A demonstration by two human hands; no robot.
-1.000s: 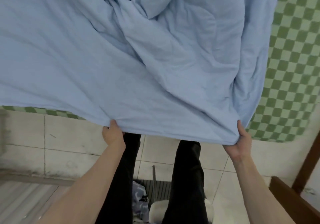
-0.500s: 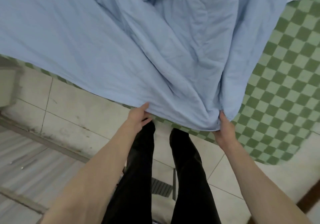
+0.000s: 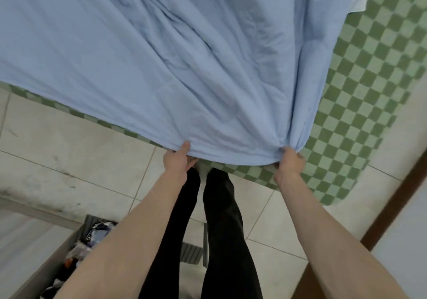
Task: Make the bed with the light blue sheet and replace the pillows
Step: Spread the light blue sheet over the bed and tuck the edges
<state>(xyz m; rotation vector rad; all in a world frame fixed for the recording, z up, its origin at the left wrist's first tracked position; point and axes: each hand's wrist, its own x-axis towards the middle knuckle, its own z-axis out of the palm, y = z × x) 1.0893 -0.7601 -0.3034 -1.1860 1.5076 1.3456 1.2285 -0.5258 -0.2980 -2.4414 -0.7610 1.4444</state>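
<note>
Both hands are clamped on the near hem of the light blue sheet (image 3: 161, 67): left hand (image 3: 179, 160) with thumb on top and fingers curled under the edge, right hand (image 3: 290, 163) fisted around a bunched corner. Compared with a second ago, I see the hands closer together and the hem gathered between them, with folds fanning up from the right grip. The sheet now covers most of the green checked mattress (image 3: 369, 90), though a wide checked strip stays bare on the right and a thin band shows along the near edge. My read: the sheet sits skewed left and needs dragging right and smoothing. No pillows in view.
</note>
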